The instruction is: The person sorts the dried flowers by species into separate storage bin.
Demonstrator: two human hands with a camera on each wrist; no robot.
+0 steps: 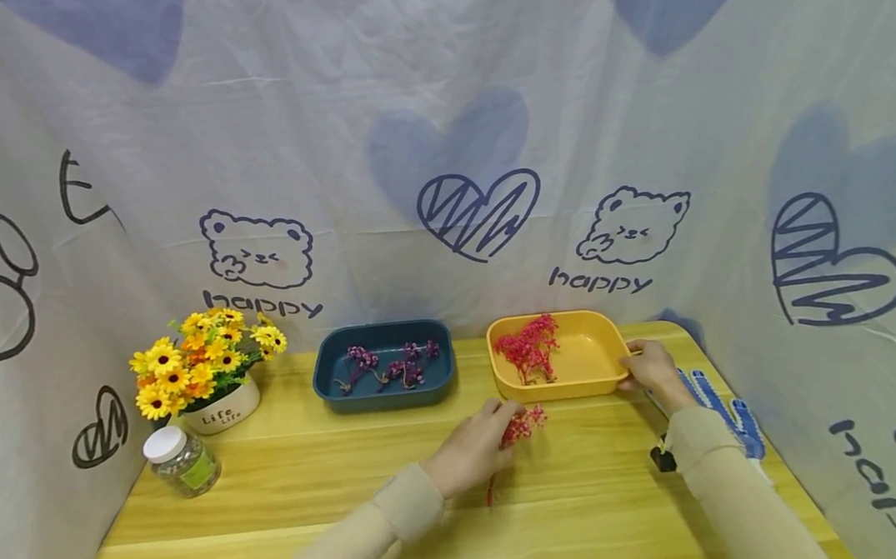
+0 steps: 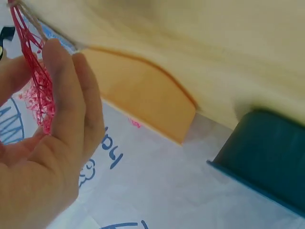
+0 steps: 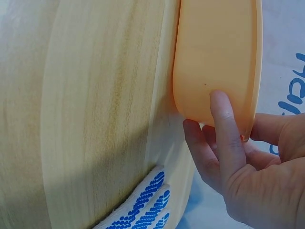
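Note:
Between thumb and fingers my left hand (image 1: pixel 474 447) pinches a sprig of small pink dried flowers (image 1: pixel 524 424), in front of the yellow tray. In the left wrist view the thin red stems (image 2: pixel 29 40) pass between the fingertips, tied with twine at one end. My right hand (image 1: pixel 653 372) grips the right corner of the yellow tray (image 1: pixel 589 348), thumb at the rim and fingers against the outer wall in the right wrist view. Inside that tray, toward its left side, lies a bunch of pink dried flowers (image 1: pixel 529 349).
Left of the yellow tray stands a dark blue tray (image 1: pixel 386 399) with purple dried flowers (image 1: pixel 405 369). A pot of yellow flowers (image 1: pixel 221 410) and a white-lidded jar (image 1: pixel 186 466) stand at the left. A blue-and-white glove (image 1: pixel 743 425) and a black object (image 1: pixel 662 459) lie near my right forearm.

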